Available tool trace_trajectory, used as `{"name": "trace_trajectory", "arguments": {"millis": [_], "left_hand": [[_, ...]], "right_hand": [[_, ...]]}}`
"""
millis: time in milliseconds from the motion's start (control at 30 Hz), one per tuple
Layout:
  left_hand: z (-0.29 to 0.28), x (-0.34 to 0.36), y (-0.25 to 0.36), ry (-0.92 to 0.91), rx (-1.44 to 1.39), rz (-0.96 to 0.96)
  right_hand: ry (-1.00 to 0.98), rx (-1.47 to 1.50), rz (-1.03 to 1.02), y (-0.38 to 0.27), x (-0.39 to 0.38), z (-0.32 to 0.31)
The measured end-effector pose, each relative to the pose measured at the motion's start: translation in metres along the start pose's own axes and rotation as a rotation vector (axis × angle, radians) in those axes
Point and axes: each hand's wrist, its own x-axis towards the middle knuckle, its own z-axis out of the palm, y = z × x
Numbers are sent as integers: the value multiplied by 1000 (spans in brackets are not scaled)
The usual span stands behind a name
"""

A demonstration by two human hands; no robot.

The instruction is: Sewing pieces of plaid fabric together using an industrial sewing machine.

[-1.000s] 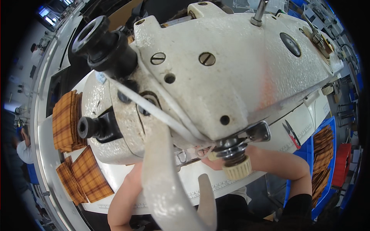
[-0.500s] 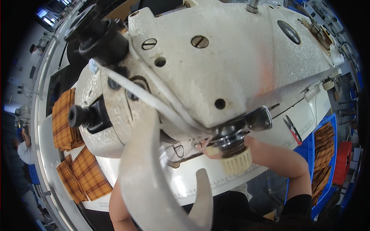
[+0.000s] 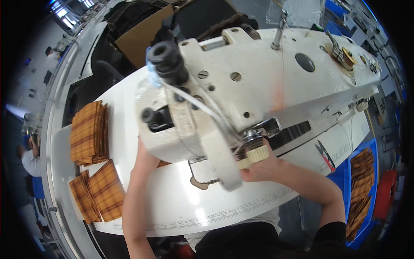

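A white sewing machine fills the middle of the view, its black knob and cream tension dial towards me. My left hand reaches behind the machine head's left end, and its fingers are hidden there. Beside it shows a thin strip of orange-brown fabric; whether the hand touches it I cannot tell. My right hand is at the right of the needle area, partly covered by the dial. Its visible fingers look curled, and what they hold, if anything, is hidden.
Stacks of orange plaid fabric pieces lie at the left. Red-handled thread snips rest at the right of the white table. Beyond it, a blue bin holds more plaid pieces. A cardboard box stands behind the machine.
The viewpoint has drawn back, so the machine looks smaller and more of the table shows. Both hands are now more visible beside the machine head, and the strip of fabric has come into sight.
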Motion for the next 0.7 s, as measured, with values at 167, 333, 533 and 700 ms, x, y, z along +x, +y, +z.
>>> {"name": "trace_trajectory", "arguments": {"millis": [167,333,533,700], "left_hand": [[-43,-31,24,219,-123,-357],[-171,-137,-11,844,-173,-489],[-285,-287,-112,675,935,-753],[-179,-206,-25,270,395,-471]], "right_hand": [[17,108,48,17,-36,19],[-169,59,155,0,-26,-8],[-35,64,58,-2,-15,0],[-61,-136,-36,-4,-24,-8]]}}
